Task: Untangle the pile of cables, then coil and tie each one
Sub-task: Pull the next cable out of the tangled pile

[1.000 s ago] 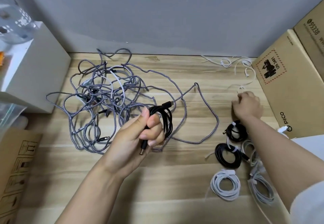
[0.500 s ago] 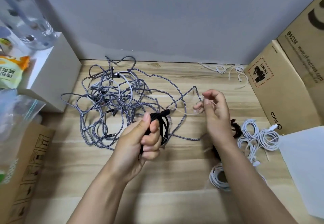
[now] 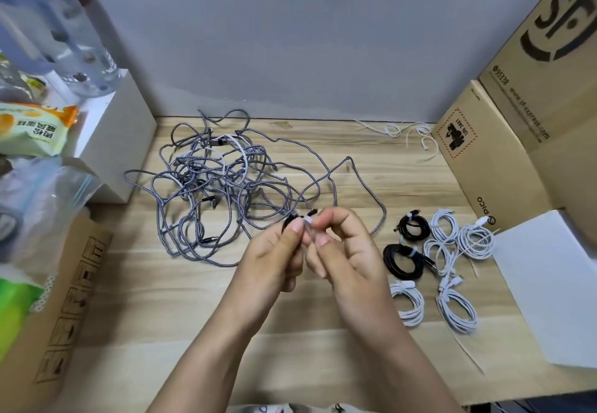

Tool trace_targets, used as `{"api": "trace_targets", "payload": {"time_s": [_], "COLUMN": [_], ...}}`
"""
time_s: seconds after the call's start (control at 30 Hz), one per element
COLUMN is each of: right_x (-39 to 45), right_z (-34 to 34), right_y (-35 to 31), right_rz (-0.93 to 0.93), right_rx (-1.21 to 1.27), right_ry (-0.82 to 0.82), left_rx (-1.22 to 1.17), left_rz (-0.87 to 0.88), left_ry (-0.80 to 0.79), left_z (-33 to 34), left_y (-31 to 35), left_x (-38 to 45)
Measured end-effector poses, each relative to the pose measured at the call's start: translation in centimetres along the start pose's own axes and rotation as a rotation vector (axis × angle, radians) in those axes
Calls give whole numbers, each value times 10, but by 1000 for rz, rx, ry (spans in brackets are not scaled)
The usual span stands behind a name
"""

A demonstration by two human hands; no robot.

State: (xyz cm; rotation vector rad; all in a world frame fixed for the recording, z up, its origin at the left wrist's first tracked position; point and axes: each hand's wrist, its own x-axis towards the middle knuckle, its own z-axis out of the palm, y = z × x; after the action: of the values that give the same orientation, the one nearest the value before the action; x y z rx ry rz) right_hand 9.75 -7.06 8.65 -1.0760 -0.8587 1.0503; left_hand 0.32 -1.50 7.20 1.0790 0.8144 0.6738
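**Tie brought to the coiled black cable**

The wooden worktop (image 3: 323, 332) is seen from above. Cardboard boxes (image 3: 517, 128) stand at three o'clock; "pico", "UN 3481", "95338" and part of a web address can be read on them, beneath a large logo. A snack packet (image 3: 29, 131) with printed characters lies at nine o'clock.

The grey braided tangle (image 3: 226, 193) is spread at eleven o'clock, not yet sorted. Finished coils (image 3: 436, 260), black and white and each already tied, are laid at four o'clock, and loose white ties (image 3: 407, 131) lie at one o'clock.

A second ago the right hand was reaching toward those ties; it has since been brought back to the centre. The left hand (image 3: 274, 260) is curled round the small black coil (image 3: 290, 222), of which only a little shows, while a pale tie (image 3: 307, 226) is pinched between thumb and forefinger of the right hand (image 3: 342, 257), touching the coil.

From this it is judged that coiling of this cable is done and tying is beginning.
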Motion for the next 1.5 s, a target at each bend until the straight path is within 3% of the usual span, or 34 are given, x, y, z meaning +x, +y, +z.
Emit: {"api": "trace_targets", "payload": {"time_s": [0.13, 0.37, 0.57, 0.63, 0.7, 0.8, 0.9, 1.07, 1.2, 1.33, 1.5], "right_x": [-9, -10, -15, -17, -20, -26, -27, -24, -28, -26, -28], "right_z": [0, -12, -23, -26, -24, -13, -6, -2, -5, -7, -6], "right_y": [-6, -2, 5, 6, 5, 1, -2, -8, -12, -17, -19], "right_rz": [-9, 3, -298, -334, -297, -97, 64, 122, 93, 63, 85], "right_rx": [11, -19, -688, -790, -727, -338, -26, 86, 123, 79, 100], "right_ry": [-50, 96, 262, 309, 325, 232, 263, 287, 250, 270, 286], "left_rx": [111, 28, 105, 131, 103, -54, -210, -408, -462, -388, -385], "left_rz": [51, 54, 68, 76, 58, -18, -84, -126, -162, -86, -88], "left_ry": [41, -6, -53, -77, -114, -208, -237, -397, -294, -122, -149], "left_z": [1, 3, 3, 4, 5, 4, -3, -17, -13, -3, -3], "left_y": [-5, 3, 4, 5, 9, 16, 21, 21, 20, 19, 18], "left_x": [-6, -16, -25, -28, -30, -31, -30, -31, -30, -31, -30]}}
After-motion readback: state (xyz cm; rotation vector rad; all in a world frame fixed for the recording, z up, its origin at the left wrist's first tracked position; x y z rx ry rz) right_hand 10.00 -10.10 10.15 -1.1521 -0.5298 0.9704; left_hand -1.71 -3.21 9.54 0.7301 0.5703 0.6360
